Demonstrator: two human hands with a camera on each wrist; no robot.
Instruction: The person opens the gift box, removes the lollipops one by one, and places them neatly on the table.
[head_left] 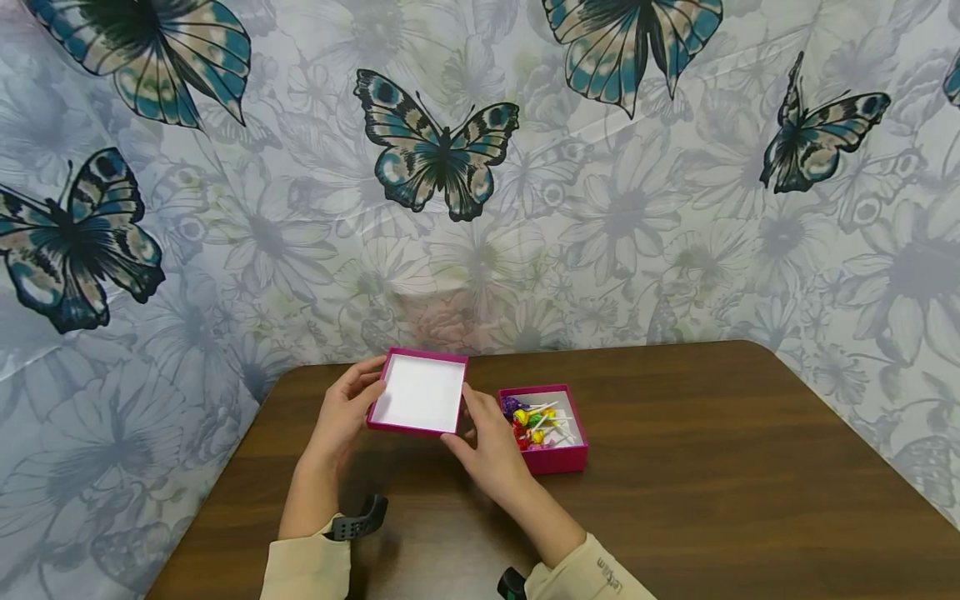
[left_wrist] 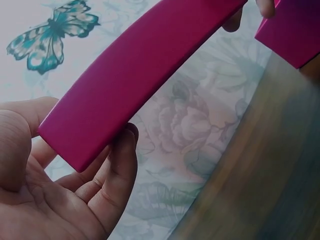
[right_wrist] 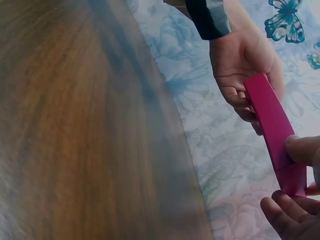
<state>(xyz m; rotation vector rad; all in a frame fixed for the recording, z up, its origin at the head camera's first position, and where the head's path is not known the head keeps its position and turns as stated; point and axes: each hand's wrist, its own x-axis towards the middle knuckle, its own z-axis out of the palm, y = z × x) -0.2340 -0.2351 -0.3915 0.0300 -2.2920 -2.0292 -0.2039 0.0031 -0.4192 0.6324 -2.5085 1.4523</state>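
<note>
Both hands hold a square magenta box lid [head_left: 418,392] up over the table, its white inside facing the head camera. My left hand [head_left: 345,417] grips its left edge, thumb on the near side and fingers behind; the left wrist view shows the lid's magenta side wall [left_wrist: 135,75] between them. At the lid's right edge my right hand [head_left: 491,450] pinches the lower corner, thumb in front. Just right of that hand stands the magenta box base [head_left: 558,460], open at the top. Wrapped lollipops [head_left: 536,421] in several colours lie inside, partly hidden by the right hand.
The brown wooden table [head_left: 712,467] extends to the right and toward the front. Behind it hangs a pale cloth [head_left: 630,250] printed with flowers and butterflies. A black band [head_left: 362,518] is on the left wrist.
</note>
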